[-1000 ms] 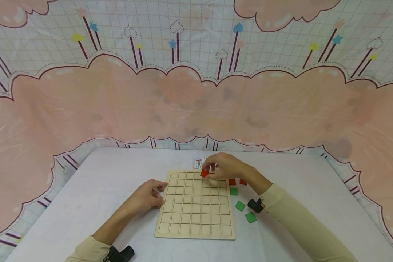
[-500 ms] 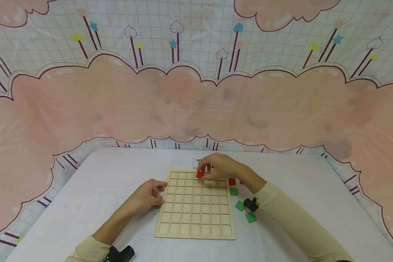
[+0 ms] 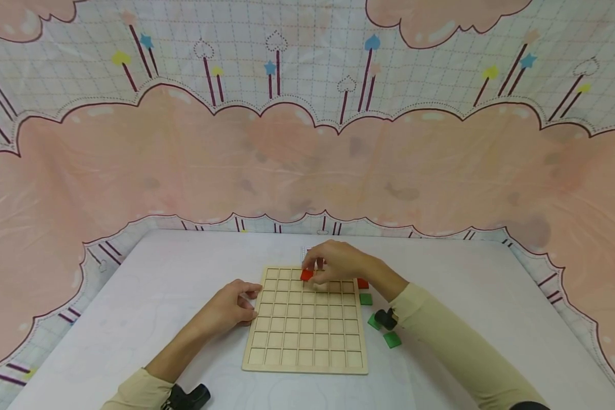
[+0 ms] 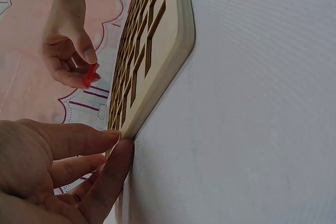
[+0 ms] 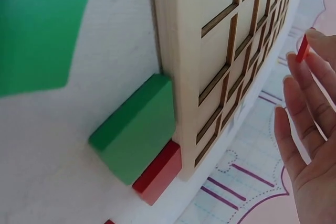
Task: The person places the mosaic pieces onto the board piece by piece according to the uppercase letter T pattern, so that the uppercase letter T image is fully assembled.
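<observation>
A wooden grid board (image 3: 305,343) lies on the white table. My right hand (image 3: 338,261) pinches a red square tile (image 3: 307,275) between thumb and fingers over the board's far rows; the right wrist view shows that red tile (image 5: 303,49) held on edge above the grid. At the board's left edge, my left hand (image 3: 230,304) has its thumb and fingertips against the rim. In the left wrist view, the left hand (image 4: 68,166) grips the rim (image 4: 157,85) lightly between thumb and finger.
Right of the board lie a red tile (image 3: 363,283) and several green tiles, one (image 3: 366,299) near its edge and another (image 3: 392,340) closer to me. A small printed card (image 3: 304,251) is partly hidden behind the right hand. A patterned cloth hangs behind the table.
My right hand has moved a little to the left over the board with the red tile in its fingers, its sleeve following. The left hand has stayed in place.
</observation>
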{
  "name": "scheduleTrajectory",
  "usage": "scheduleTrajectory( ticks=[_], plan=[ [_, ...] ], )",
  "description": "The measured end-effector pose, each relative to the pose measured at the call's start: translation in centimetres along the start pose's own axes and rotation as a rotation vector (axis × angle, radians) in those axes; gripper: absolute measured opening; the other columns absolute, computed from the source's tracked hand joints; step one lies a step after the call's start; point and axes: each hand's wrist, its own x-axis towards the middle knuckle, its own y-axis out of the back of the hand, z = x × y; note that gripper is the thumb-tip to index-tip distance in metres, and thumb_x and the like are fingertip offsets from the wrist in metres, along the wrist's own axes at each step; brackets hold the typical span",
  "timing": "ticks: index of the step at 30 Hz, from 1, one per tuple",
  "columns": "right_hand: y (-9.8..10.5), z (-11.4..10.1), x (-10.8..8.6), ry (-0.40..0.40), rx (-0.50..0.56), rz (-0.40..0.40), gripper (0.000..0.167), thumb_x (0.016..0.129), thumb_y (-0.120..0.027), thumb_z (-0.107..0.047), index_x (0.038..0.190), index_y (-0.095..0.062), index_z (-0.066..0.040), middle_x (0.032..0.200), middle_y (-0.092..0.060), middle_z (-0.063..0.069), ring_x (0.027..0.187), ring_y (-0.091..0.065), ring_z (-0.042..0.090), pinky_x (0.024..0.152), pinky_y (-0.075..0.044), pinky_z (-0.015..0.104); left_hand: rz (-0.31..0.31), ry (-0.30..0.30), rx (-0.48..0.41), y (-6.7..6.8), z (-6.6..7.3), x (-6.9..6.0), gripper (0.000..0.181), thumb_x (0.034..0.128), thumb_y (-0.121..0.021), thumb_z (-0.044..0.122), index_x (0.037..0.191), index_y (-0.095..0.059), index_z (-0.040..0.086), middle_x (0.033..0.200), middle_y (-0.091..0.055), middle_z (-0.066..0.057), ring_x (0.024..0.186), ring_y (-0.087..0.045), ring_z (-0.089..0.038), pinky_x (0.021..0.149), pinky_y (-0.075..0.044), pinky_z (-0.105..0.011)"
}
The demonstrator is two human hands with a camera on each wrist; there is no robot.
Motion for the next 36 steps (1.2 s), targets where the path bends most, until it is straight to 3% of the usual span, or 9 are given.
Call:
scheduleTrajectory(
  ticks=[28,36],
  plan=[
    [-1.2,-0.7,1.8,-0.032,-0.072,-0.055,0.025,0.089,-0.078,-0.033,0.113,-0.076,-0.026,0.095,-0.066,-0.019,0.086,-0.059,0.003,0.074,-0.051,0.023,-0.008,-0.005,-0.017,0.1,0.1,0.1,0.058,0.0794,-0.072,-0.015,0.135,-0.057,-0.011,0.112,-0.055,-0.015,0.083,-0.056,-0.020,0.063,-0.060,-0.029],
    [-1.8,-0.9,2.2,-0.044,-0.111,-0.060,0.022,0.090,-0.078,-0.032,0.111,-0.076,-0.027,0.096,-0.064,-0.014,0.084,-0.057,0.003,0.074,-0.049,0.023,-0.007,0.006,-0.015,0.0,0.3,0.0,0.058,0.0792,-0.073,-0.015,0.135,-0.058,-0.010,0.113,-0.055,-0.015,0.084,-0.056,-0.020,0.063,-0.060,-0.030]
  ],
)
